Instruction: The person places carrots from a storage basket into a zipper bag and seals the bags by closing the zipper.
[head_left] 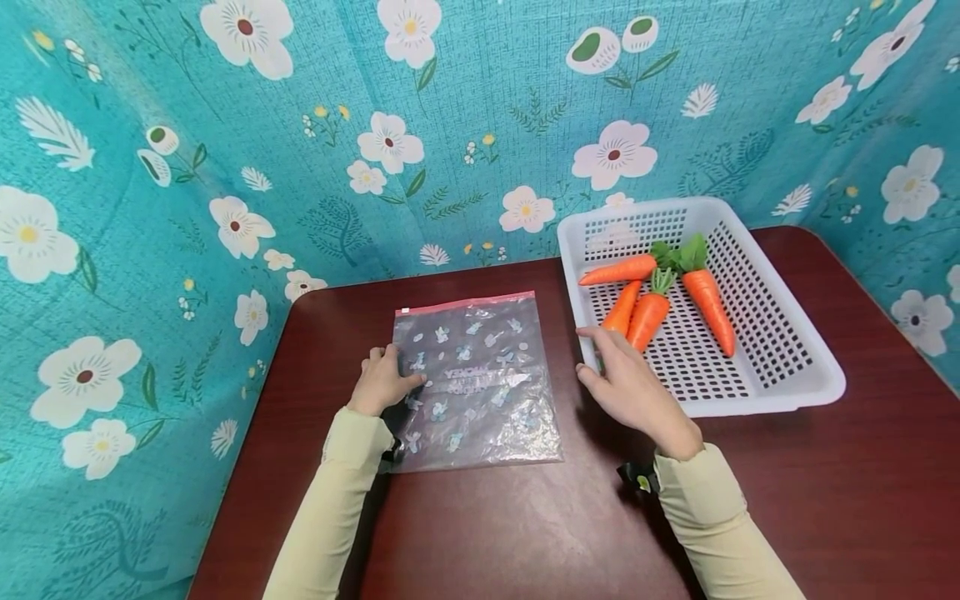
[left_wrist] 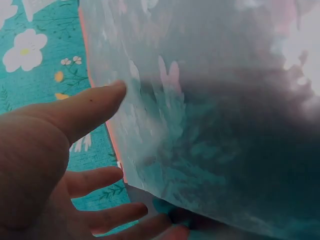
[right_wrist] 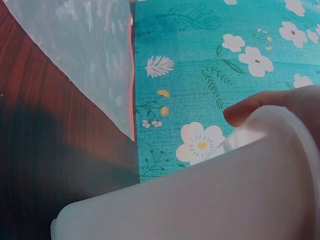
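At edge of slider zip bag (head_left: 480,383): left hand (head_left: 381,382) relaxed.
Pass relaxed right hand (head_left: 633,392) clear of plastic basket (head_left: 810,392) rim.

Zip bag (head_left: 480,392): clear plastic scattered with small pale-blue figures, pink lettering across its middle, lies flat and creased on the dark red-brown worktop (head_left: 480,533).
Closure: a red-pink strip along the far edge, white slider (head_left: 406,311) at its left end.
Basket (head_left: 750,408): white, slotted, upright just right of the bag.
Carrots (head_left: 708,304): four, orange, lying inside the basket, three grouped left, one apart at right, leafy green top pointing away.
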